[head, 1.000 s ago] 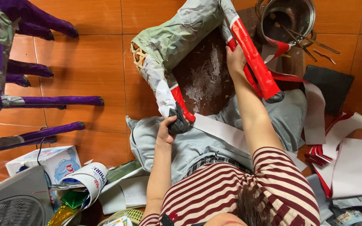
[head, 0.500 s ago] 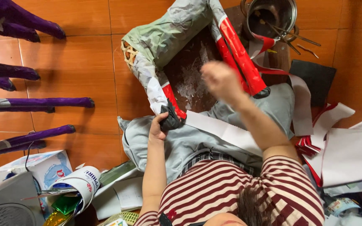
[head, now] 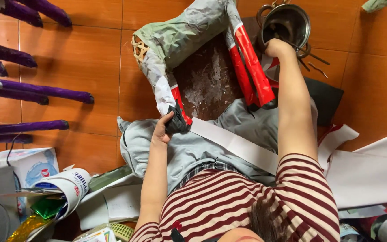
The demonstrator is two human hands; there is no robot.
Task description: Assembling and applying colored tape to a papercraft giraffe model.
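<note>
A paper-covered animal figure (head: 189,31) on a woven frame lies across my lap, its legs wrapped in red paper (head: 251,62) with black tips. My left hand (head: 163,127) is shut around the black tip of the nearer leg (head: 175,112). My right hand (head: 276,47) reaches to the rim of a metal pot (head: 292,22) behind the figure. Its fingers curl down into the pot and are hidden. A long white paper strip (head: 234,143) lies over my grey trousers (head: 180,148).
Purple paper-wrapped legs (head: 45,92) of another figure stick in from the left over the orange tile floor (head: 95,58). White paper sheets (head: 372,170) lie at right, with a roll of tape (head: 68,188), boxes and foil scraps at lower left. Metal tools (head: 314,58) lie beside the pot.
My right hand left the far red leg, swung over the figure and now rests at the metal pot. My left hand has kept its hold on the near leg's tip.
</note>
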